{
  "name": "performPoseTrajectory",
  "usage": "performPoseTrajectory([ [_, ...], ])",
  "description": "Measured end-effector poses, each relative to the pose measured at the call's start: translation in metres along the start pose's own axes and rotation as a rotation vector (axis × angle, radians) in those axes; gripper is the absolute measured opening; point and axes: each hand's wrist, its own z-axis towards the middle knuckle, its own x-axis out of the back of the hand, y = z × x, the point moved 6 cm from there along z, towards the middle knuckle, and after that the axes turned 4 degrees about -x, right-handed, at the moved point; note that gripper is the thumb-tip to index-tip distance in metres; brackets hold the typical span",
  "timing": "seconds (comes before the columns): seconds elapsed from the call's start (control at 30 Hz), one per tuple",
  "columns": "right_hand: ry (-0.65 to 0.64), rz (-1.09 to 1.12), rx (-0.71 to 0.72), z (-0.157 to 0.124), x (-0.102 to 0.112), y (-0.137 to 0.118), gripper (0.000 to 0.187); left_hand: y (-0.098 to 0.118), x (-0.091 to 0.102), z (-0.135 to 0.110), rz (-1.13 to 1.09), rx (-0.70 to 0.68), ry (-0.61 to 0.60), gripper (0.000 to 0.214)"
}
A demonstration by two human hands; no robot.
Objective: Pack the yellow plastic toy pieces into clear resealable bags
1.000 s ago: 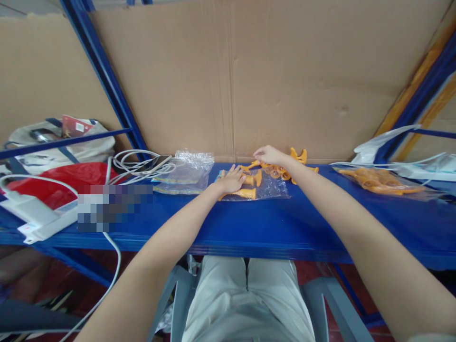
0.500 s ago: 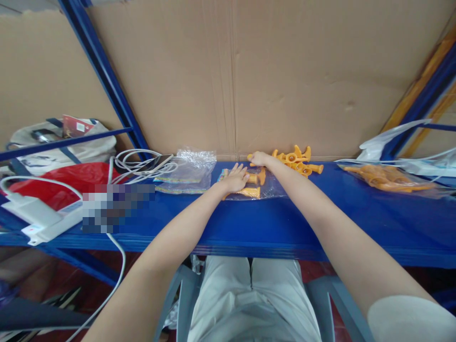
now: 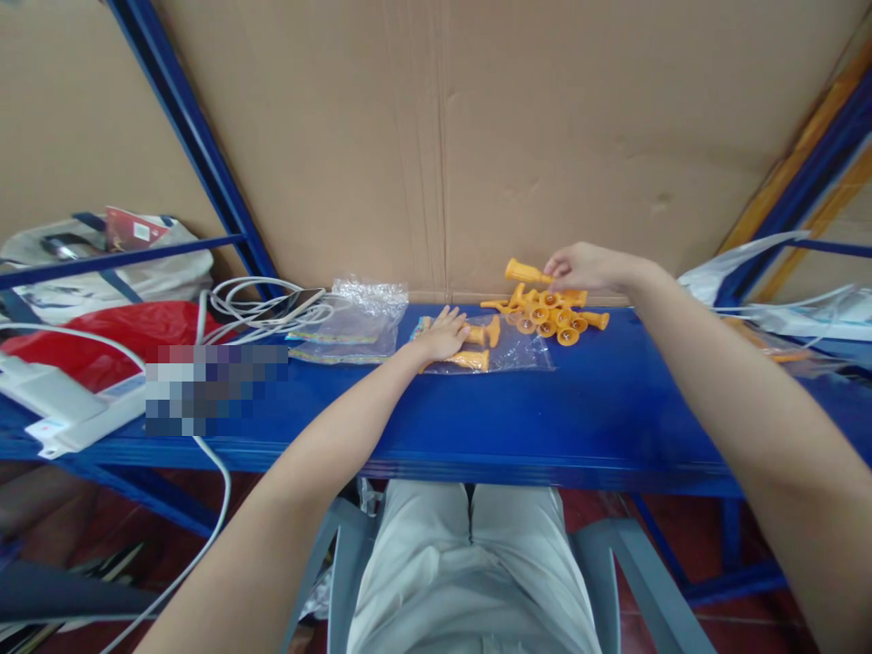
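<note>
My left hand [image 3: 444, 334] lies flat, fingers spread, on a clear plastic bag [image 3: 521, 356] with a printed header. Inside the bag are orange plastic horn-shaped pieces [image 3: 470, 361], partly covered by the hand. My right hand [image 3: 589, 266] is raised over a loose pile of the same orange pieces [image 3: 565, 318]. Its fingers are closed round the narrow end of one orange horn-shaped piece [image 3: 528, 271], which points left with its wide end. The pile sits at the back of the blue table, overlapping the bag's right part. Several pieces there show round open cups.
Flat clear bags [image 3: 368, 313] lie left of my left hand. Farther left are coiled white cables [image 3: 259, 309], a power strip [image 3: 74, 422], red plastic [image 3: 136, 341] and a cloth bag [image 3: 123, 263]. Cardboard [image 3: 545, 136] stands behind. Another filled bag [image 3: 769, 341] is at right.
My right hand has moved right and up from the left side of the pile, with an orange horn-shaped piece now lifted clear. My left hand stays flat on the bag.
</note>
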Motion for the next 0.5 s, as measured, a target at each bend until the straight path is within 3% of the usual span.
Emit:
performPoseTrajectory([
  [0.17, -0.194, -0.203, 0.103, -0.036, -0.009, 0.018, 0.013, 0.0, -0.001, 0.001, -0.006, -0.007, 0.022, 0.057],
  [0.3, -0.29, -0.195, 0.103, -0.048, -0.031, 0.015, 0.008, 0.0, 0.0, -0.001, -0.001, 0.007, 0.013, 0.057],
  [0.5, -0.273, -0.141, 0.132, -0.049, -0.047, -0.003, 0.004, 0.002, 0.003, -0.002, 0.001, 0.01, 0.005, 0.057],
])
